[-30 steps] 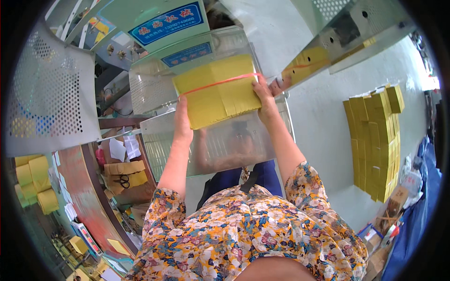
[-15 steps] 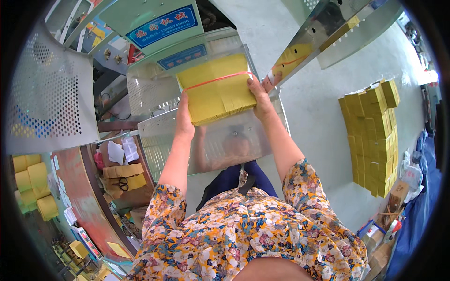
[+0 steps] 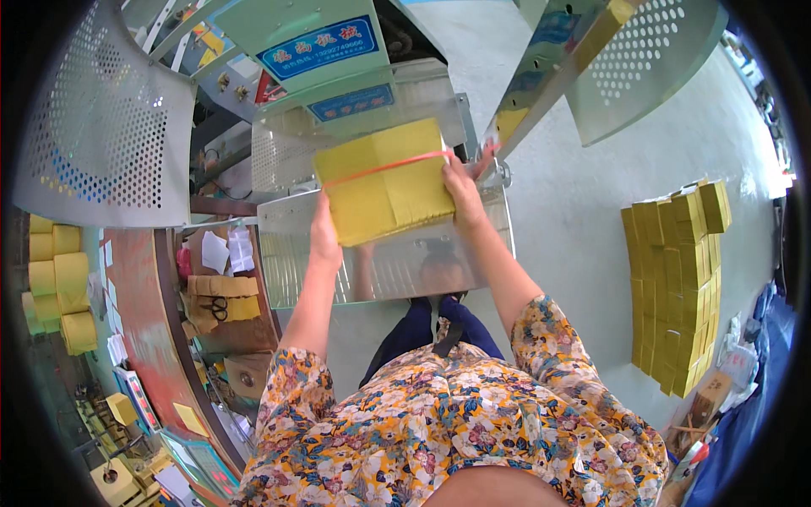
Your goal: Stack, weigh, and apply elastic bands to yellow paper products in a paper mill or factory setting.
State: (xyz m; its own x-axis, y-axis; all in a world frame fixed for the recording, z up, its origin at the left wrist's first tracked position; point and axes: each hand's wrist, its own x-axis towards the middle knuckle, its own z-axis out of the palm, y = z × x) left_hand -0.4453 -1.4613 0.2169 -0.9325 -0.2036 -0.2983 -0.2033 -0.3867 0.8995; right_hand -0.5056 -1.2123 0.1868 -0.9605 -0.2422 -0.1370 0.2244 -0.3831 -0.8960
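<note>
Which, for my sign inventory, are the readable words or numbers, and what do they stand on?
Blue sign on the pale green panel: lettering and digits, not copied.
Shiny plate: blurred reflection of that sign.
White bag at right: marks too small to read.
Yellow bundle: none seen.

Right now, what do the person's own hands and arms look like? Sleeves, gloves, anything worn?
Left hand and right hand are bare: no gloves, and no watch or bracelet shows. Forearms are uncovered up to short, loose sleeves printed with white, blue and dark red flowers on orange-yellow. Whether there are rings, I can't tell.
</note>
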